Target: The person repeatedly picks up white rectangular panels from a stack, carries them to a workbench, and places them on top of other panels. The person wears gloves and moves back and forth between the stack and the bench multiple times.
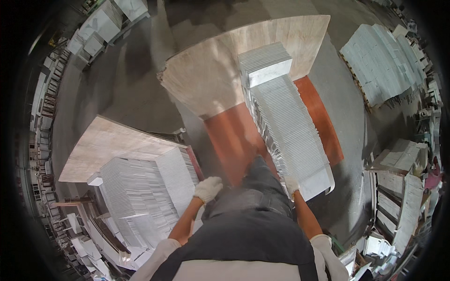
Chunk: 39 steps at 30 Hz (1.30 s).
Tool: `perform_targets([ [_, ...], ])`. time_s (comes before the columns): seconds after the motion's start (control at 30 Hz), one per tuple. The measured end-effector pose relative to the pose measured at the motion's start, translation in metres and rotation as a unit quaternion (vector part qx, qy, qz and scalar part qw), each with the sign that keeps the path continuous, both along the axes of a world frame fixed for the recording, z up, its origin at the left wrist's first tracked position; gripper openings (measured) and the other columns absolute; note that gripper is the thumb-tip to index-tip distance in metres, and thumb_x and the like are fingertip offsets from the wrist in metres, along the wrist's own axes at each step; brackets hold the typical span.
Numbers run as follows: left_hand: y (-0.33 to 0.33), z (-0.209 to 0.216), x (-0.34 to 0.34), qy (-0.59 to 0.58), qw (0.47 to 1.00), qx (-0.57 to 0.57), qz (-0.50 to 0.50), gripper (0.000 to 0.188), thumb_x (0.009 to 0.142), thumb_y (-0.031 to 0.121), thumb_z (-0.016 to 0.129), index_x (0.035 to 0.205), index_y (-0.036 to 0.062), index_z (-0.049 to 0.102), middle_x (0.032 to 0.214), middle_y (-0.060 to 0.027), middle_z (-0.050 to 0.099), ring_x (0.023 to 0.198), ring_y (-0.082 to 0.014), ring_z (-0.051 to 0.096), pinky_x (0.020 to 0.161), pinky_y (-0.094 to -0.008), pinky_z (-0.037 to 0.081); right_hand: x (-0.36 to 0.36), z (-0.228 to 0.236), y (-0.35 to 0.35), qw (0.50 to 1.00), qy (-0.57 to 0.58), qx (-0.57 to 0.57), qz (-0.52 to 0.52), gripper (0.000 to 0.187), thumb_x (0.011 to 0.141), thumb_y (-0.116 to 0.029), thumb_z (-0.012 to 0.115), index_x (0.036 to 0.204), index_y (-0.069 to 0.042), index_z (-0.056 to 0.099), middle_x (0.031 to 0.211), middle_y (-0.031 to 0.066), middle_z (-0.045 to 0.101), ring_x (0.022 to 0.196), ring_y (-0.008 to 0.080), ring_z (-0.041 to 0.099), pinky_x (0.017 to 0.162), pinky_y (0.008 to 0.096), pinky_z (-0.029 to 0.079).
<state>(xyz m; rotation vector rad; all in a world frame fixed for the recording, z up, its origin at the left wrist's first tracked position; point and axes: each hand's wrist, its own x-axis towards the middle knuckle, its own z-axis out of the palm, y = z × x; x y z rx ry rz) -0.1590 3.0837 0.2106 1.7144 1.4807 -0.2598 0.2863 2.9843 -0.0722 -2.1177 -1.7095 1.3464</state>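
Grey floor, ridged white stack

Slatted crate, with grey concrete floor well to its left. Beyond the crate, pale stacked slabs; far off to its left, white blocks; just to its right, a pinkish-red item, shape indistinct.
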Motion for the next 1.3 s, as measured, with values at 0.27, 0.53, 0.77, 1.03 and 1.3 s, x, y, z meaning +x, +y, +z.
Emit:
perform_targets([
  [0.27,0.161,0.004,0.068,-0.007,0.999,0.020,-0.032,0.032,0.094,0.035,0.050,0.104,0.0106,0.069,0.108,-0.0198,0.070,0.101,-0.0428,0.067,0.089,-0.0506,0.052,0.004,0.057,0.104,0.993,-0.095,0.006,0.073,0.039,0.103,-0.031,0.040,0.115,-0.005,0.066,0.110,0.0211,0.069,0.108,0.0410,0.062,0.092,0.0497,0.049],
  [0.53,0.317,0.017,0.136,-0.045,0.999,-0.013,0.022,0.033,0.095,0.036,0.049,0.109,0.0093,0.063,0.113,-0.0174,0.064,0.109,-0.0361,0.061,0.093,-0.0449,0.048,0.090,0.038,0.269,0.989,-0.128,0.065,0.033,0.046,0.106,-0.030,0.045,0.139,0.000,0.056,0.137,0.0137,0.062,0.130,0.0257,0.055,0.112,0.0356,0.041],
  [0.77,0.398,-0.056,0.175,-0.131,0.975,0.125,0.132,0.036,0.090,0.031,0.061,0.119,0.0090,0.064,0.124,-0.0130,0.063,0.117,-0.0338,0.060,0.099,-0.0429,0.047,0.119,0.137,0.488,0.894,0.225,0.067,-0.381,0.058,0.097,-0.034,0.061,0.145,-0.003,0.051,0.149,0.0117,0.052,0.136,0.0289,0.050,0.115,0.0379,0.038],
  [1.03,0.515,-0.141,0.225,-0.197,0.901,0.024,0.386,0.050,0.101,0.038,0.055,0.134,0.0011,0.046,0.142,-0.0208,0.050,0.131,-0.0285,0.049,0.108,-0.0397,0.039,0.107,0.150,0.619,0.904,0.173,0.102,-0.377,0.091,0.090,-0.057,0.069,0.156,-0.004,0.034,0.158,0.0160,0.040,0.146,0.0275,0.039,0.119,0.0353,0.032],
  [1.3,0.559,-0.232,0.247,-0.214,0.862,0.377,0.265,0.059,0.109,0.035,0.044,0.154,-0.0005,0.031,0.153,-0.0186,0.042,0.137,-0.0294,0.044,0.114,-0.0362,0.034,0.109,0.080,0.729,0.890,0.199,0.166,-0.375,0.085,0.089,-0.050,0.075,0.152,-0.004,0.041,0.150,0.0134,0.049,0.138,0.0219,0.047,0.112,0.0324,0.040],
])
